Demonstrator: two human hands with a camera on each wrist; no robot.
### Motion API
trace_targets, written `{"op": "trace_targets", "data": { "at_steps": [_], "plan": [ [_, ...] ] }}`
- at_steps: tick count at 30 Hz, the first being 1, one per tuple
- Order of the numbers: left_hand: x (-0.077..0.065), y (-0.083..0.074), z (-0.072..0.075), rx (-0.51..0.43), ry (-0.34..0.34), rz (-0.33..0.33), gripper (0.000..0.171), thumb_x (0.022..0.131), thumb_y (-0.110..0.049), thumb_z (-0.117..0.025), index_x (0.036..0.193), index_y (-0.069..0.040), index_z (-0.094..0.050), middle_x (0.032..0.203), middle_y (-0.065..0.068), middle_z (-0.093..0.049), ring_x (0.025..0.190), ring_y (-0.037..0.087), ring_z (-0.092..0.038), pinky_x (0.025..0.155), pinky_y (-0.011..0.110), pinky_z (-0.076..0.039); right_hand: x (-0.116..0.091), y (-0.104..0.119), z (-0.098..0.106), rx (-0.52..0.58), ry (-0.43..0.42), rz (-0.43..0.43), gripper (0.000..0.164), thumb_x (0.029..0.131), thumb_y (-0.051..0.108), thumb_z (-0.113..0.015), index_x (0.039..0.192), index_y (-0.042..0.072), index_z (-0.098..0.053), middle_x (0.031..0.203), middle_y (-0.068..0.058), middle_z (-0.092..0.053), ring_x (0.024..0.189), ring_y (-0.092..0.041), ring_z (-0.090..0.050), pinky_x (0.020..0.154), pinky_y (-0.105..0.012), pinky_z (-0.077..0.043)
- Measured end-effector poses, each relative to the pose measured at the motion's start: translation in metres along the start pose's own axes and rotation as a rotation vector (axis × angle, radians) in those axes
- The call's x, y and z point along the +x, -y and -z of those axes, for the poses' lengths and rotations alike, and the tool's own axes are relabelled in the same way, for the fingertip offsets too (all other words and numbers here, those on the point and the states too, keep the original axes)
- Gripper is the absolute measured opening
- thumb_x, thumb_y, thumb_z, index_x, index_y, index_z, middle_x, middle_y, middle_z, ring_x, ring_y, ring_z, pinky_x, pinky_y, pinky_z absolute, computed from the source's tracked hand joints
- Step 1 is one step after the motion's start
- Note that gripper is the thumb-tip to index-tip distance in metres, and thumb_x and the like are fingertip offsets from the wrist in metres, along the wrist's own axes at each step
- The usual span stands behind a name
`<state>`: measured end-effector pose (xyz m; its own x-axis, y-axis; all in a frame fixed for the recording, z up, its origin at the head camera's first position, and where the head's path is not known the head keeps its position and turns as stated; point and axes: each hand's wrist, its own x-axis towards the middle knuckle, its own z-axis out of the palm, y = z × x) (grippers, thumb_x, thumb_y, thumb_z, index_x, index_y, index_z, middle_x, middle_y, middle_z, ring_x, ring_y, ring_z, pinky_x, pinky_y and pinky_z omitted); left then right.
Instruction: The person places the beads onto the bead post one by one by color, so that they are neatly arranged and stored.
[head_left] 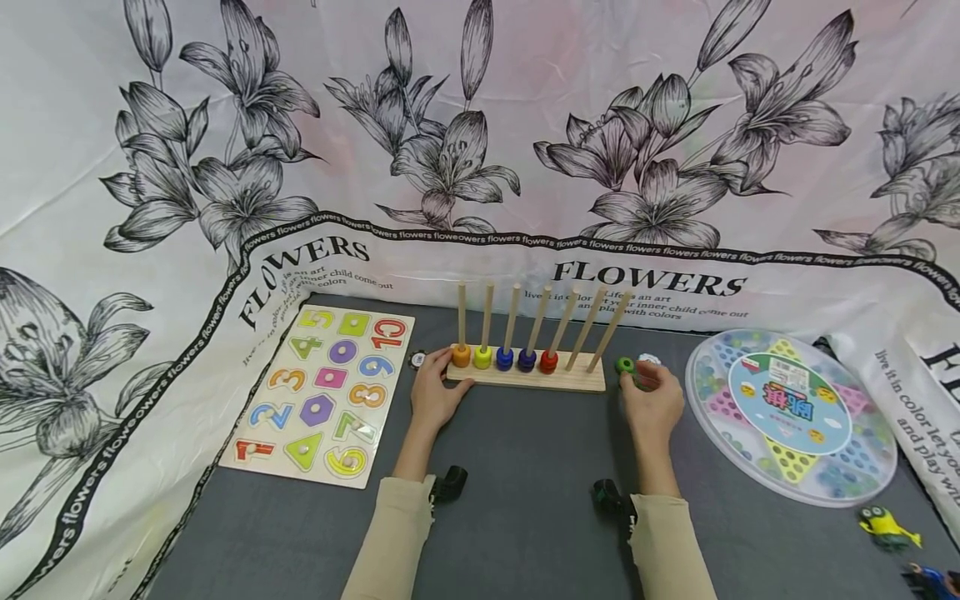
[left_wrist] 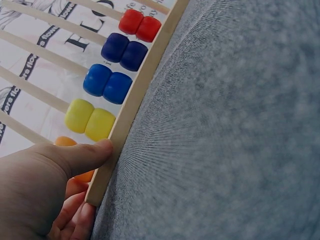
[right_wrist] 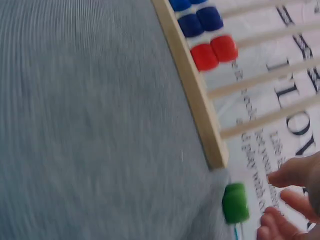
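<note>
A wooden bead stand point(head_left: 525, 377) with several upright pegs stands on the dark cloth. My left hand point(head_left: 437, 392) grips its left end, the thumb point(left_wrist: 92, 156) on the front edge and the other fingers behind. Paired beads sit on the pegs: orange point(head_left: 461, 356), yellow point(head_left: 482, 357), two blue pairs and red point(head_left: 548, 362). The two rightmost pegs are bare. Past the stand's right end, my right hand point(head_left: 654, 406) is beside green beads point(right_wrist: 235, 204), its bent fingers apart from them in the right wrist view. The fingers partly hide that spot in the head view.
A number and shape puzzle board point(head_left: 315, 396) lies at the left. To the right are a round game board point(head_left: 791, 417) and a yellow toy figure point(head_left: 888, 527). A small white object point(head_left: 648, 359) lies behind my right fingers. Flower-printed cloth point(head_left: 480, 167) rises at the back.
</note>
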<state>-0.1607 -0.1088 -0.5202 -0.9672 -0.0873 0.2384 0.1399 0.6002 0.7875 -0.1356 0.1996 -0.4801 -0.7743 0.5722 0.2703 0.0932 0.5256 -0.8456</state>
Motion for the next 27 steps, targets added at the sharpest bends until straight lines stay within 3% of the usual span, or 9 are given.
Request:
{"op": "trace_targets", "data": {
  "at_steps": [2, 4, 15, 18, 21, 24, 27],
  "plan": [
    [0.000, 0.000, 0.000, 0.000, -0.002, -0.003, 0.064, 0.080, -0.018, -0.084, 0.134, 0.005, -0.058, 0.135, 0.017, -0.054, 0.120, 0.032, -0.055, 0.093, 0.041, -0.053, 0.002, -0.006, 0.003, -0.061, 0.034, -0.044, 0.032, 0.081, 0.007, -0.073, 0.110, -0.005, -0.069, 0.105, -0.027, -0.065, 0.095, -0.040, -0.065, 0.087, -0.048, -0.045],
    [-0.001, 0.001, 0.001, 0.003, -0.001, -0.006, 0.064, 0.080, -0.018, -0.084, 0.134, 0.005, -0.058, 0.135, 0.017, -0.054, 0.120, 0.032, -0.055, 0.093, 0.041, -0.053, 0.004, -0.011, 0.005, -0.115, 0.072, -0.083, 0.035, 0.081, 0.010, -0.073, 0.113, -0.003, -0.068, 0.106, -0.027, -0.066, 0.097, -0.040, -0.064, 0.088, -0.052, -0.044],
    [-0.001, 0.000, 0.001, -0.005, 0.008, 0.008, 0.064, 0.080, -0.018, -0.083, 0.134, 0.005, -0.057, 0.136, 0.017, -0.053, 0.121, 0.033, -0.054, 0.094, 0.040, -0.053, 0.007, -0.016, 0.008, -0.183, 0.138, -0.103, 0.032, 0.081, 0.015, -0.072, 0.110, 0.001, -0.072, 0.098, -0.022, -0.071, 0.090, -0.037, -0.065, 0.077, -0.054, -0.045],
    [-0.001, 0.001, 0.000, 0.000, 0.010, 0.011, 0.064, 0.080, -0.018, -0.083, 0.134, 0.005, -0.058, 0.136, 0.016, -0.053, 0.120, 0.032, -0.054, 0.095, 0.040, -0.053, 0.010, -0.012, 0.010, -0.158, 0.134, -0.101, 0.031, 0.082, 0.013, -0.071, 0.110, -0.001, -0.071, 0.099, -0.024, -0.070, 0.090, -0.036, -0.065, 0.077, -0.046, -0.046],
    [0.000, 0.001, -0.001, 0.002, 0.010, 0.013, 0.063, 0.080, -0.018, -0.083, 0.134, 0.005, -0.058, 0.136, 0.016, -0.053, 0.120, 0.032, -0.055, 0.095, 0.039, -0.053, 0.013, -0.001, 0.016, -0.087, 0.132, -0.108, 0.032, 0.084, 0.010, -0.069, 0.113, -0.004, -0.070, 0.103, -0.026, -0.068, 0.092, -0.033, -0.065, 0.073, -0.030, -0.046],
    [0.000, 0.001, -0.001, 0.005, 0.006, 0.004, 0.063, 0.081, -0.019, -0.083, 0.133, 0.005, -0.058, 0.135, 0.016, -0.053, 0.120, 0.032, -0.055, 0.094, 0.039, -0.053, 0.018, 0.021, 0.025, -0.007, 0.120, -0.112, 0.033, 0.087, 0.012, -0.069, 0.116, -0.003, -0.069, 0.108, -0.022, -0.067, 0.092, -0.023, -0.063, 0.068, -0.016, -0.044],
    [0.000, 0.001, 0.001, 0.004, 0.003, -0.002, 0.063, 0.081, -0.019, -0.083, 0.133, 0.005, -0.058, 0.135, 0.017, -0.054, 0.120, 0.033, -0.055, 0.094, 0.040, -0.053, 0.021, 0.046, 0.033, 0.082, 0.083, -0.077, 0.031, 0.089, 0.015, -0.070, 0.115, -0.002, -0.070, 0.106, -0.015, -0.068, 0.086, -0.009, -0.060, 0.067, -0.010, -0.045]
  ]
}}
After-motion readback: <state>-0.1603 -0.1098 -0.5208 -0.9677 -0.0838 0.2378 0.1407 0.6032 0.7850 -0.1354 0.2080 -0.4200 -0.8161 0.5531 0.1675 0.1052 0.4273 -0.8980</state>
